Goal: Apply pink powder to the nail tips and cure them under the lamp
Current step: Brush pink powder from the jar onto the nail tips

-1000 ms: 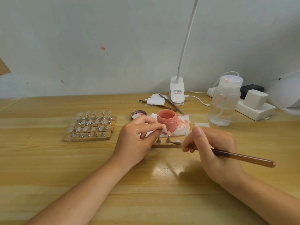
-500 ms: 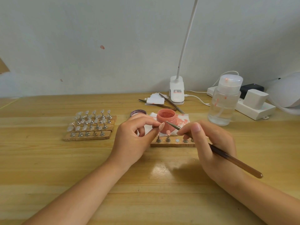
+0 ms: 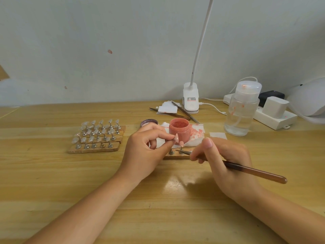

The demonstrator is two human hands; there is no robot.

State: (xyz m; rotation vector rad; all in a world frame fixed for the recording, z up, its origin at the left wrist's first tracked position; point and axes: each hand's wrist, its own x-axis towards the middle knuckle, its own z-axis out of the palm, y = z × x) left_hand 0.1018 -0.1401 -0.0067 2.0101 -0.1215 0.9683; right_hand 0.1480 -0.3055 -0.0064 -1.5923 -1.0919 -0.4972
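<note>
My left hand pinches a pink nail tip on its small metal stand between thumb and forefinger, in front of the open jar of pink powder. My right hand grips a brown-handled brush like a pen; its bristle tip lies low by the small wooden holder, just below the held tip. Another pink tip stands on that holder. The white curing lamp sits at the far right edge.
A wooden rack with several clear nail tips lies at the left. A jar lid, stained white pads, a pump bottle, a clip lamp, spare tools and a power strip stand behind.
The brush tip has dropped from the jar's rim down to the holder below the held tip. My left hand has kept its pinch on the tip, almost still.
</note>
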